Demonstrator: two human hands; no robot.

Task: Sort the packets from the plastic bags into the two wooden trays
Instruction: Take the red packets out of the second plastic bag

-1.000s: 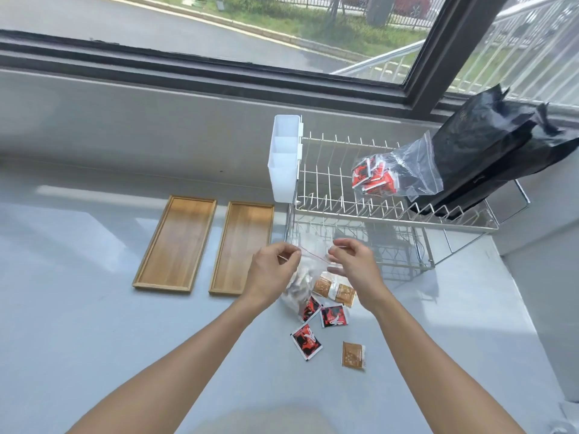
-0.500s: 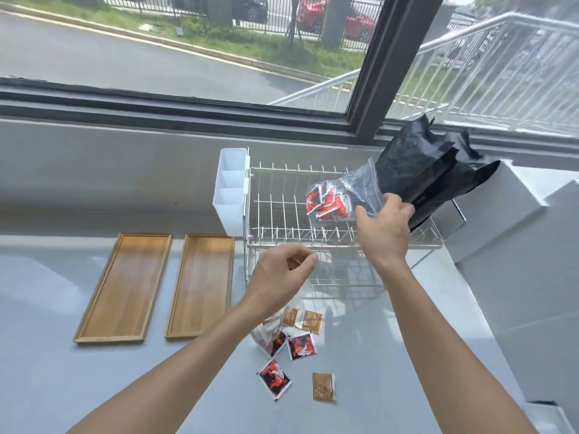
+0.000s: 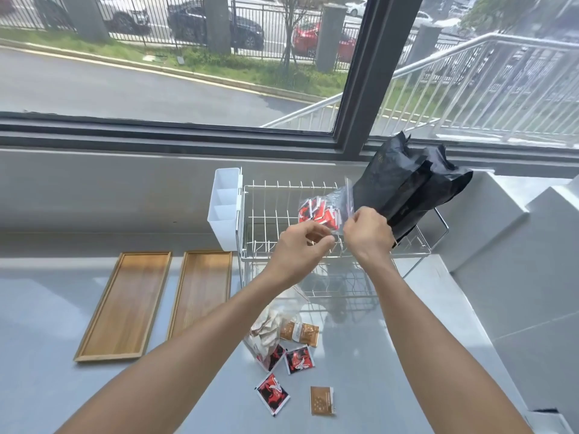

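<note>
Bag (image 3: pixel 326 211) pinched between hands (rack-top).

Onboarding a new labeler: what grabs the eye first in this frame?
Both hands, left and right, meet at centre, pinching a clear bag of red packets on the wire dish rack. Loose red-black and brown packets lie scattered on the grey counter below, beside another clear bag. Two wooden trays sit bare at left.
</note>
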